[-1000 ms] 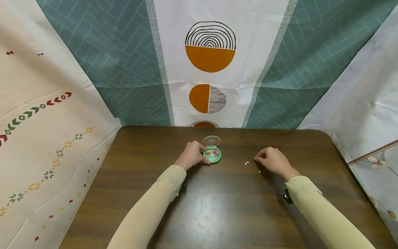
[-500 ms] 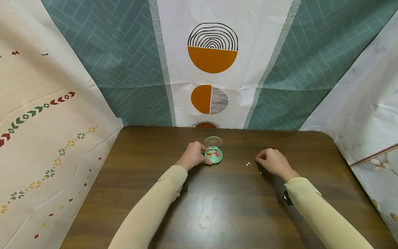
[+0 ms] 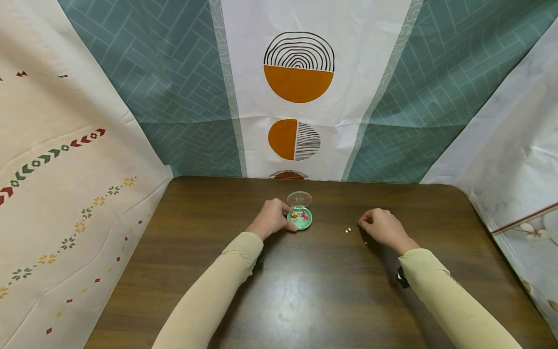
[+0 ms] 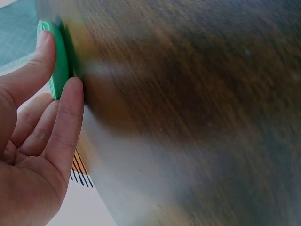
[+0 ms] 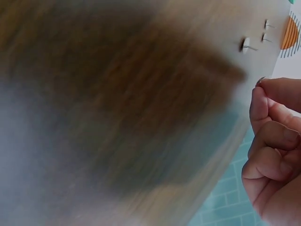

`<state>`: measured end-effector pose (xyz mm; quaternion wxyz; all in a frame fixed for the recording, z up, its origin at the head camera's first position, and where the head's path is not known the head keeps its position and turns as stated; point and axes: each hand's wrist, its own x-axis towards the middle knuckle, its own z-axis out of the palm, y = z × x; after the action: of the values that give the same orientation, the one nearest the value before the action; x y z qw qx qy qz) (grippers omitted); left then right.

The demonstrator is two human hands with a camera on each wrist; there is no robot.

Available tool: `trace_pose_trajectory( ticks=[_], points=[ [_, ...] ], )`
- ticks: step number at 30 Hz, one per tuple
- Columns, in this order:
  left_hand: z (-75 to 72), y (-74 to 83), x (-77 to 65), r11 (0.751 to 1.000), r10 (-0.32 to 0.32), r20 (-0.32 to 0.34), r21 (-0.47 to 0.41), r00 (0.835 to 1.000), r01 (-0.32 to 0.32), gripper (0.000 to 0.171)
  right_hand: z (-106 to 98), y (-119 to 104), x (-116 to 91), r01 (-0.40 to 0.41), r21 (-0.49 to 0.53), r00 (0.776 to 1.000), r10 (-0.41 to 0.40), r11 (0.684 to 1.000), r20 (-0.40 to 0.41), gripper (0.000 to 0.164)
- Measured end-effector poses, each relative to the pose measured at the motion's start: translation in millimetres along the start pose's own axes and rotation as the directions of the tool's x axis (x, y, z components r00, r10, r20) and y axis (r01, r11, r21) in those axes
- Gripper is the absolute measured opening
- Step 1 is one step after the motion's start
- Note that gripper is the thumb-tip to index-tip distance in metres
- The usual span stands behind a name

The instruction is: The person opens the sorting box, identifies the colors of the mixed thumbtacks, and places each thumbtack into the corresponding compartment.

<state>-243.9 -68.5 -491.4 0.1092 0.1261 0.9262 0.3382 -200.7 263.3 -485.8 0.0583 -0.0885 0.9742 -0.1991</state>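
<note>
In the head view my left hand [image 3: 271, 218] holds the near-left edge of a small round green case [image 3: 305, 225] between thumb and fingers. Its clear lid [image 3: 300, 198] stands raised at the back, and small pink and orange pieces [image 3: 303, 215] lie inside. The left wrist view shows the green case [image 4: 60, 70] edge-on, thumb on one side, fingers at the other. To the right, my right hand [image 3: 383, 230] pinches a tiny metallic piece, apparently a thumbtack [image 5: 261, 81], at its fingertips. Three thumbtacks [image 5: 246, 45] lie on the table near it, pins showing.
The brown wooden table [image 3: 279, 300] ends at a patterned cloth backdrop [image 3: 187, 97] behind the case. Cream cloth [image 3: 65, 218] hangs at the left, and pale cloth [image 3: 514, 145] at the right.
The head view shifts slightly, carrying the scene a little to the right. Both hands keep their places: the left on the case, the right pinching beside the loose thumbtacks.
</note>
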Motion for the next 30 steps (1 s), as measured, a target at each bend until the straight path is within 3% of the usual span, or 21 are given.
trace_pose_trajectory(
  ticks=[8,18,30],
  points=[
    [-0.7,1.1,-1.7,1.000,0.024,0.003,0.001,1.000,-0.024,0.066,-2.5,-14.2,8.2,0.045,0.065,0.999,-0.046,0.997,0.005,0.019],
    [-1.0,1.2,-3.0,1.000,0.015,0.000,-0.005,1.000,-0.015,0.065,-3.3,-55.1,22.5,0.101,0.152,0.995,-0.102,0.983,-0.001,0.021],
    [-1.6,2.0,-2.4,1.000,0.011,0.007,-0.013,1.000,-0.011,0.064,23.1,-104.2,42.7,0.204,0.170,0.979,-0.201,0.964,-0.036,0.014]
  ],
)
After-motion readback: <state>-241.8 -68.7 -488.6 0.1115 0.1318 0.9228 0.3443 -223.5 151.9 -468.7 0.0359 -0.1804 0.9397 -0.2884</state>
